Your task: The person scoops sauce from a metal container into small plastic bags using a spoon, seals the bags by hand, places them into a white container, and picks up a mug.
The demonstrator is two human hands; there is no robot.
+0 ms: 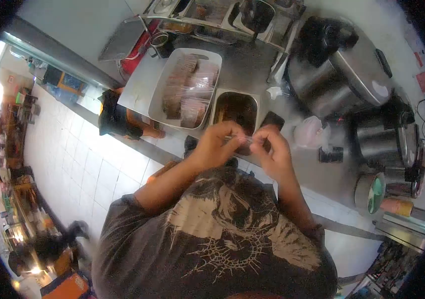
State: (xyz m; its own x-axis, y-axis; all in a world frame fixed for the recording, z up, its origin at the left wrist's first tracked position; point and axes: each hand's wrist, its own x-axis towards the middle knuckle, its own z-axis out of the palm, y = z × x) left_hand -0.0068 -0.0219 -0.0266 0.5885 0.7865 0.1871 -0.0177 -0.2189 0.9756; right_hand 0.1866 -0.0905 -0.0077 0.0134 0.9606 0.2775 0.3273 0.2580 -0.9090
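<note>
Close together in front of my chest, my left hand (216,148) and my right hand (273,148) pinch a small piece of clear plastic (247,140) between their fingertips. It looks like the edge of a thin bag, though most of it is hidden by the fingers. Just beyond them stands a square metal pan (258,107) with dark brown contents. To its left is a white plastic tub (155,110), where several flat clear packets (200,82) of brownish-pink food lie in stacks.
Large steel pots (342,74) stand at the right. Nearer lie a pinkish plastic bag (309,132), a dark flat object (331,155) and a round green-and-white container (370,193). A rack of metal trays (205,19) spans the back. Beyond the left counter edge, a person (122,117) is partly visible.
</note>
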